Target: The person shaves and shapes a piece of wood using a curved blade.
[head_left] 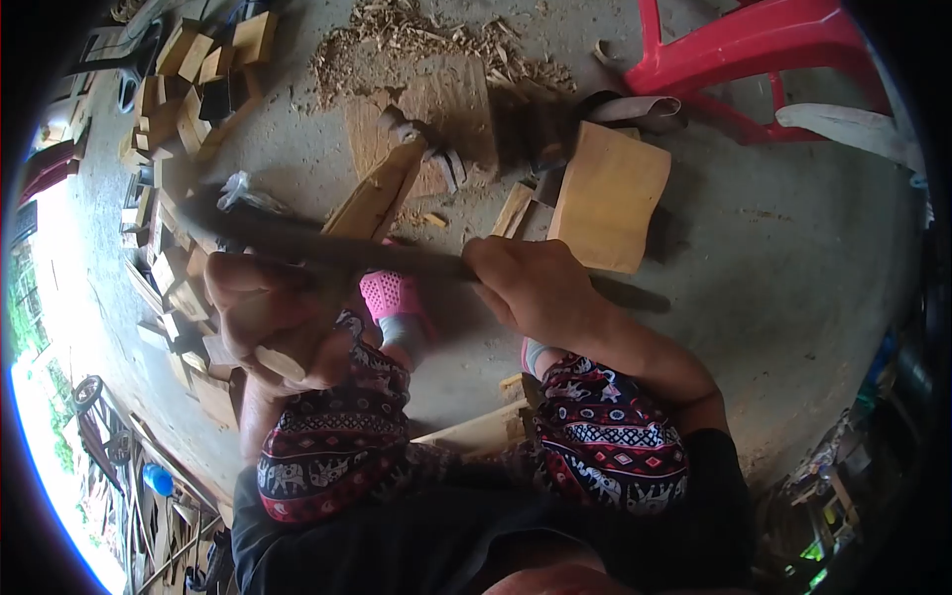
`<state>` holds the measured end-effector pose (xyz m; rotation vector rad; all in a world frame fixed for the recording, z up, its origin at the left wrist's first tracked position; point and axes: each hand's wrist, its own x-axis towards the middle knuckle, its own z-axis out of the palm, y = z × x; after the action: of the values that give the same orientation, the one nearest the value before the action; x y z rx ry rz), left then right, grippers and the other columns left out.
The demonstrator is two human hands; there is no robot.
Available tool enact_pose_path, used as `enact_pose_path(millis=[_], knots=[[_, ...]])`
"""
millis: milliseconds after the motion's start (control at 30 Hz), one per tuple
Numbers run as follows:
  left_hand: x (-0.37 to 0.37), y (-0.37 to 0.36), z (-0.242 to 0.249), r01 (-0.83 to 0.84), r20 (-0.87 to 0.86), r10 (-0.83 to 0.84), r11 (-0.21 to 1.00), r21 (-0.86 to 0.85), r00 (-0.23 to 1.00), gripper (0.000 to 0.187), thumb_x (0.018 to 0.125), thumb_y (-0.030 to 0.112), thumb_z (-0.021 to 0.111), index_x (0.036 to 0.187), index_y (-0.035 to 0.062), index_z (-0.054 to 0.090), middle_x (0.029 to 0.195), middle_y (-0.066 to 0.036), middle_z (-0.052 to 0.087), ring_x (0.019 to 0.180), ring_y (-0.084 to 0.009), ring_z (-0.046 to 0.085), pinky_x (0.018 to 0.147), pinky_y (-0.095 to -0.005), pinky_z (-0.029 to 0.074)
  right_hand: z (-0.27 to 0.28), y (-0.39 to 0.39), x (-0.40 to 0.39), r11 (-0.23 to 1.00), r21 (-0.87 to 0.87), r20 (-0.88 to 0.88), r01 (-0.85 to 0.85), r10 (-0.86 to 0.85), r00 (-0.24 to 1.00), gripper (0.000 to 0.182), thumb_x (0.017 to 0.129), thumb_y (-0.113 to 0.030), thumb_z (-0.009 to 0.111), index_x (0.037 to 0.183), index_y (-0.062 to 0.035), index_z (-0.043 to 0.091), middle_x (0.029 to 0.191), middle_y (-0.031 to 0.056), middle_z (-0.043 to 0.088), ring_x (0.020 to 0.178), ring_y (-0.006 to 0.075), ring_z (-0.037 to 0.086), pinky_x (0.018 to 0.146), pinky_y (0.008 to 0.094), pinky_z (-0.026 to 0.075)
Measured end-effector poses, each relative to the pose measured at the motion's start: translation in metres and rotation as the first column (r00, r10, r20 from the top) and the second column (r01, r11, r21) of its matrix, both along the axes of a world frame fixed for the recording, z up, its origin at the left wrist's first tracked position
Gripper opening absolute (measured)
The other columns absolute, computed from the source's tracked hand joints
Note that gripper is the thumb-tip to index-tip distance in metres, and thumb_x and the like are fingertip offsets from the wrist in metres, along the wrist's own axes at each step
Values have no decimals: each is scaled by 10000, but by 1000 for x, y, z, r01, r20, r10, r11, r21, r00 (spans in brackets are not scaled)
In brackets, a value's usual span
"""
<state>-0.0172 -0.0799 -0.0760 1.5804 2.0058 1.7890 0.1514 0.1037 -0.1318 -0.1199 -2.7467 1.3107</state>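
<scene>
My right hand [531,288] is closed round one end of a long dark blade [347,250], which looks like a machete and is smeared by motion. The blade stretches leftward across the view and curves at its far end. My left hand [273,317], also blurred, is wrapped round a small piece of wood [282,362] whose pale cut end shows below the fingers. The blade passes just above that hand in this view. Both hands are over my knees, in patterned trousers [332,441].
Wood blocks [193,59] are heaped along the left. Ahead are a wooden board [466,99], shavings [397,35], a hammer-like metal head [402,127] by a long wood piece [382,188], and a curved wooden block [610,198]. A red plastic chair [744,45] stands far right.
</scene>
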Motion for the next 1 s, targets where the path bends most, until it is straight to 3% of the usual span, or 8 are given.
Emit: enact_pose_path(millis=[67, 100, 300, 433, 600, 767, 867, 1000], knots=[[-5, 13, 10, 129, -288, -135, 991, -40, 948, 374, 615, 183, 758, 923, 130, 550, 941, -102, 451, 662, -188, 451, 581, -324, 419, 0, 5, 0, 1000, 11, -18, 5, -5, 1000, 174, 913, -200, 559, 970, -61, 470, 665, 148, 591, 629, 370, 612, 517, 472, 458], [-4, 1, 5, 72, -74, -75, 996, -46, 994, 366, 626, 197, 755, 915, 131, 542, 938, -100, 455, 672, -186, 456, 586, -316, 420, -11, 9, -3, 1000, 18, -26, 6, -5, 1000, 174, 913, -200, 559, 970, -61, 470, 665, 148, 591, 629, 370, 612, 517, 472, 458], [0, -2, 1, -18, 13, 18, 1000, -20, 1000, 361, 627, 206, 749, 910, 128, 540, 942, -98, 468, 716, -187, 470, 612, -322, 421, -16, 8, -8, 996, 13, 39, 84, -85, 996, 178, 892, -188, 584, 961, -72, 469, 646, 131, 571, 599, 337, 614, 503, 446, 460], [-3, 1, 5, -14, -158, 9, 1000, -28, 987, 383, 617, 205, 753, 926, 127, 540, 940, -95, 464, 692, -182, 461, 609, -323, 420, -21, 6, 1, 998, 9, -48, 58, -58, 997, 189, 916, -220, 577, 942, -64, 475, 597, 152, 557, 568, 359, 597, 474, 456, 441], [-3, 0, 8, 22, -56, -26, 997, -78, 998, 426, 591, 143, 759, 958, 141, 542, 935, -91, 447, 658, -183, 452, 574, -317, 412, -60, 24, -8, 975, 58, 42, 217, -219, 975, 184, 931, -210, 558, 1002, -61, 478, 605, 168, 571, 585, 362, 602, 484, 448, 449], [-2, 4, 4, 113, 34, -112, 994, -14, 993, 437, 572, 116, 776, 945, 150, 550, 940, -87, 442, 643, -183, 440, 553, -309, 392, -18, 4, 9, 997, -40, -11, 61, -61, 998, 217, 931, -249, 557, 995, -58, 478, 623, 178, 584, 617, 394, 607, 500, 477, 455], [1, 1, 10, 104, -17, -105, 993, -56, 994, 449, 561, 108, 798, 933, 160, 552, 944, -87, 440, 653, -190, 442, 546, -312, 383, -59, 22, -4, 984, 0, 164, 177, -174, 971, 230, 936, -257, 550, 1007, -52, 473, 625, 186, 583, 611, 402, 604, 493, 488, 450], [0, -1, 8, 154, -2, -155, 983, -96, 988, 454, 550, 115, 814, 924, 169, 561, 954, -78, 438, 660, -191, 443, 554, -316, 384, -68, 32, -2, 978, 84, 146, 193, -204, 968, 191, 942, -225, 528, 1013, -65, 451, 662, 156, 618, 583, 360, 620, 484, 465, 470]])
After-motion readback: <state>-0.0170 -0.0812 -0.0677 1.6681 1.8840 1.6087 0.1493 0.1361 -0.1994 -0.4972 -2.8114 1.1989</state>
